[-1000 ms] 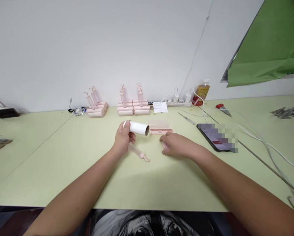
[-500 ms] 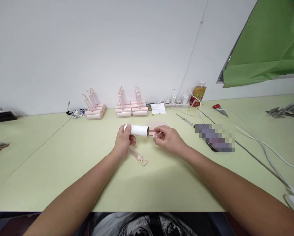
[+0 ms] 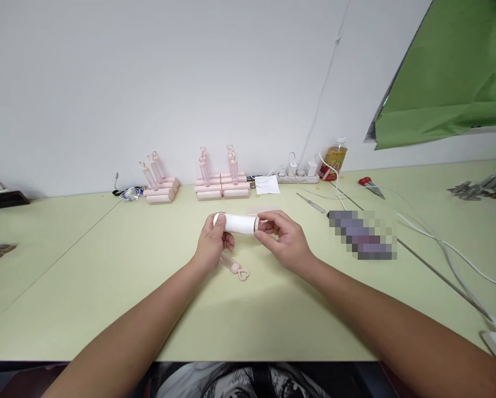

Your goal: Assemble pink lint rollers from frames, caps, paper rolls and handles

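My left hand (image 3: pixel 213 239) is closed around the left end of a white lint roller roll (image 3: pixel 238 224), which lies level above the table. At its right end, my right hand (image 3: pixel 283 235) pinches a small pale pink end cap (image 3: pixel 257 224) against the tube's opening. The fingers partly hide this cap. Below my left hand, a pink handle (image 3: pixel 231 265) with a heart-shaped loop rests on the table, its upper end hidden by the hand. Behind my right hand lies a flat pale pink piece (image 3: pixel 264 210), mostly covered.
Several pink lint rollers (image 3: pixel 222 190) with upright handles stand along the wall, more (image 3: pixel 161 190) to their left. A power strip (image 3: pixel 297 178), a drink bottle (image 3: pixel 333 160), a screwdriver (image 3: pixel 311 203), red-handled pliers (image 3: pixel 371 187) and a blurred-out phone (image 3: pixel 362 235) are on the right.
My right hand has brought the pink end cap from just right of the roll to its open end. The dark tube opening is now mostly covered.
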{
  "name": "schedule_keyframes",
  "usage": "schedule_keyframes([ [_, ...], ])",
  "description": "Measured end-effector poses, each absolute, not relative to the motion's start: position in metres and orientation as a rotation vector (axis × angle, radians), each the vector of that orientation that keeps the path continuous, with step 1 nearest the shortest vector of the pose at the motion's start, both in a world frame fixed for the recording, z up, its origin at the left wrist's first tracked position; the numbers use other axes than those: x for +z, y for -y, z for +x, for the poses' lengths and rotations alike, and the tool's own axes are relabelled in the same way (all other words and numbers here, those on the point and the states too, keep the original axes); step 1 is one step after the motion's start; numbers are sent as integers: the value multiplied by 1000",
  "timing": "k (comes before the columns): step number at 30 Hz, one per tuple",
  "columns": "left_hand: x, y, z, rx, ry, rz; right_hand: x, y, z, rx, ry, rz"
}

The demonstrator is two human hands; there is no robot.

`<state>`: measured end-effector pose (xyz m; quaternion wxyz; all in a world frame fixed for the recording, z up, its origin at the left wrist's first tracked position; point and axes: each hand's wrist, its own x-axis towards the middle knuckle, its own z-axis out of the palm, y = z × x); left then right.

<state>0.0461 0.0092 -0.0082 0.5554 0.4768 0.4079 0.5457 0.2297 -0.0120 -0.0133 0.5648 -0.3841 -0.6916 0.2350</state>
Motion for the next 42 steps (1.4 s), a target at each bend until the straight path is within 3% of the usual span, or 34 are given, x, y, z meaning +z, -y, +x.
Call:
schedule_keyframes([
  [24, -1, -10, 48, 1381, -849, 867, -6, 29, 223, 226, 1638, -875],
  [30, 4, -4, 52, 1334, -811, 836, -5, 34, 220, 295, 1951, -883],
  [36, 7, -5, 48, 1355, -807, 928, -4, 30, 224, 246, 1900, -831],
  [42, 6, -11, 40, 1398, -819, 920, 9, 7, 254, -24, 1781, -1233],
])
